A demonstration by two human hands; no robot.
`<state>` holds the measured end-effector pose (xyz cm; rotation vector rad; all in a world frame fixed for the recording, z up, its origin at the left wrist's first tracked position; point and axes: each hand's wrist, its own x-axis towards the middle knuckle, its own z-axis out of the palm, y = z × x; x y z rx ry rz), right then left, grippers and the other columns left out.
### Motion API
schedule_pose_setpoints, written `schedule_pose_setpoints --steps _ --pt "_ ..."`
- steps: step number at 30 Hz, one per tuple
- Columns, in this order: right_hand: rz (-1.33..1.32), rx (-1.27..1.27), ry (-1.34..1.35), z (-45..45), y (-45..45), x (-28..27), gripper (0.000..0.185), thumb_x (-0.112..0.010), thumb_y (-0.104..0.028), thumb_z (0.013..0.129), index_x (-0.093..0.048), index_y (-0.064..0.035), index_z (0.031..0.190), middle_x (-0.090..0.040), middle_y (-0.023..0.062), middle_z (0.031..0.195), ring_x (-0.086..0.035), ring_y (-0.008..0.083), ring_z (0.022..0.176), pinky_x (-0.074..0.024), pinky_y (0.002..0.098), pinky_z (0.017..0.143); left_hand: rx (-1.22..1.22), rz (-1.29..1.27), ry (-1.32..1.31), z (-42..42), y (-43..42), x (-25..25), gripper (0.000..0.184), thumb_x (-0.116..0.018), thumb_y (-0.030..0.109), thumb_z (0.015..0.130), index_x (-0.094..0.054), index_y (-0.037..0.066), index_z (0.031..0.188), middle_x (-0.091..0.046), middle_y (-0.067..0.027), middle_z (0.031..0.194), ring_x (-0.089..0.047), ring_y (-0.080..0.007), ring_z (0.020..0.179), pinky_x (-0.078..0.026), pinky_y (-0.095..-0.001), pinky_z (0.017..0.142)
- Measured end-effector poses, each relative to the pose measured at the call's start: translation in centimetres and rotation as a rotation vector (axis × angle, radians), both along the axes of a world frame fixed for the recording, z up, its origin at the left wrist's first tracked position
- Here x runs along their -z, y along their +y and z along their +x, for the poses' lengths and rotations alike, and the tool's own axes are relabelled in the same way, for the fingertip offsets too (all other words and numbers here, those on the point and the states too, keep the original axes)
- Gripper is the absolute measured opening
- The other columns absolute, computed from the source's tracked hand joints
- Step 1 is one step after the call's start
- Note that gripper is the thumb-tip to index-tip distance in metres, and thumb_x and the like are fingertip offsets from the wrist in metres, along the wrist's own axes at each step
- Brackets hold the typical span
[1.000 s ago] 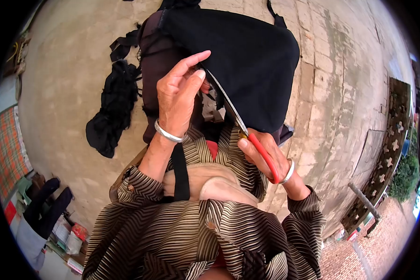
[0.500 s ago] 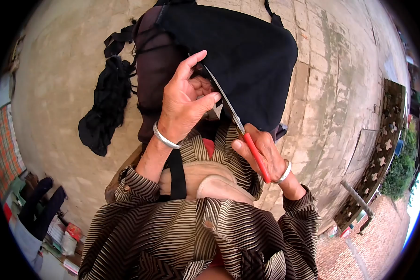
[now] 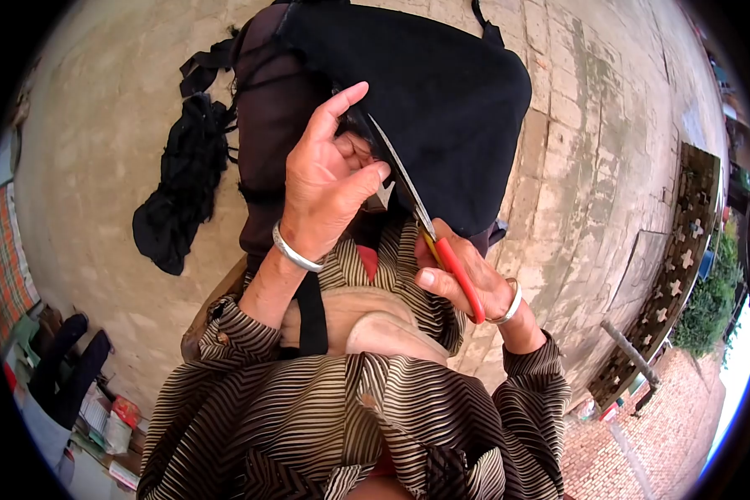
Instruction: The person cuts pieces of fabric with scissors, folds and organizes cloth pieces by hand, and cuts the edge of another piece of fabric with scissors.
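My right hand point(image 3: 468, 275) is closed on a pair of scissors point(image 3: 454, 265) with red handles, a little yellow showing on the inner side. Their long blades point up and left, along the edge of a black cloth point(image 3: 425, 108) spread over my lap. Just left of the blades, my left hand point(image 3: 325, 183) has its index finger stretched out and its other fingers curled with the thumb against the edge of the black cloth. The gripped part is mostly hidden behind the fingers. Dark brown trousers point(image 3: 267, 133) show under the cloth's ragged left edge.
Black cloth scraps point(image 3: 179, 187) lie on the paved floor point(image 3: 83, 225) to the left. A patterned panel point(image 3: 683, 258) and a pole point(image 3: 632, 354) are at the right. Bags and other items point(image 3: 121, 425) sit at the lower left.
The scissors' handles have spread a little, and more of the yellow inner side shows. My left hand keeps its pose by the cloth edge. The view has shifted slightly.
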<state>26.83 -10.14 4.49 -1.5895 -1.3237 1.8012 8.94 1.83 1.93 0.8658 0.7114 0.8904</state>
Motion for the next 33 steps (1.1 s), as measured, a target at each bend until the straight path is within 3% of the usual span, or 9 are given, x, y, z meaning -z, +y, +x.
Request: schedule_pose_setpoints --steps 5,13,15,22,28,30,33 --pt "-0.046 0.033 0.058 -0.1 0.3 -0.1 0.059 -0.064 -0.056 0.082 -0.047 0.0005 0.091 -0.039 0.0043 0.080 -0.038 0.0168 0.072 -0.0335 0.0318 0.066 0.015 -0.014 -0.007 -0.1 0.2 0.0 0.074 -0.059 -0.013 0.077 -0.032 -0.001 0.144 -0.058 -0.0072 0.112 -0.057 -0.0083 0.087 -0.048 -0.0215 0.078" --pt "-0.024 0.015 -0.035 -0.6 1.4 -0.1 0.061 -0.059 -0.059 0.084 -0.048 0.0008 0.089 -0.042 0.0061 0.076 -0.040 0.0172 0.070 -0.0351 0.0314 0.065 -0.005 -0.010 -0.067 0.0 0.2 0.0 0.083 -0.061 -0.013 0.075 -0.024 0.002 0.148 -0.046 -0.0096 0.132 -0.057 -0.0104 0.093 -0.050 -0.0244 0.085" --pt "0.153 0.059 -0.050 -0.7 1.4 0.5 0.062 -0.061 -0.057 0.087 -0.041 0.0012 0.082 -0.045 0.0158 0.061 -0.046 0.0276 0.056 -0.0429 0.0376 0.057 -0.004 -0.011 -0.072 -0.1 0.3 0.1 0.084 -0.060 -0.014 0.075 -0.024 0.002 0.149 -0.045 -0.0096 0.133 -0.057 -0.0108 0.094 -0.050 -0.0252 0.087" --pt "0.028 0.103 -0.131 -1.3 1.2 0.3 0.061 -0.059 -0.055 0.089 -0.041 0.0008 0.074 -0.039 0.0160 0.056 -0.040 0.0262 0.053 -0.0383 0.0379 0.053 -0.006 -0.016 -0.088 0.0 0.2 0.2 0.086 -0.060 -0.014 0.075 -0.021 0.002 0.150 -0.041 -0.0099 0.138 -0.057 -0.0113 0.096 -0.049 -0.0252 0.088" --pt "0.064 0.074 -0.035 -0.8 1.6 0.0 0.061 -0.060 -0.057 0.088 -0.042 -0.0004 0.075 -0.041 0.0114 0.060 -0.045 0.0200 0.057 -0.0399 0.0356 0.054 -0.005 -0.016 -0.081 -0.1 0.2 0.1 0.087 -0.060 -0.013 0.075 -0.019 0.002 0.150 -0.038 -0.0107 0.140 -0.056 -0.0114 0.096 -0.049 -0.0248 0.087" --pt "0.020 0.031 0.040 -0.8 1.7 -0.1 0.059 -0.054 -0.059 0.088 -0.048 -0.0006 0.089 -0.043 0.0054 0.076 -0.041 0.0154 0.070 -0.0363 0.0296 0.064 -0.013 -0.013 -0.075 0.1 0.1 0.1 0.088 -0.060 -0.013 0.075 -0.019 0.001 0.150 -0.038 -0.0110 0.140 -0.056 -0.0115 0.095 -0.049 -0.0246 0.086" --pt "0.036 0.016 -0.011 -0.8 2.4 -0.3 0.059 -0.055 -0.059 0.087 -0.048 -0.0003 0.092 -0.043 0.0062 0.079 -0.041 0.0166 0.073 -0.0366 0.0303 0.066 -0.017 0.010 -0.068 0.1 0.1 0.1 0.088 -0.060 -0.013 0.074 -0.018 0.001 0.151 -0.039 -0.0114 0.139 -0.056 -0.0117 0.093 -0.049 -0.0247 0.085"
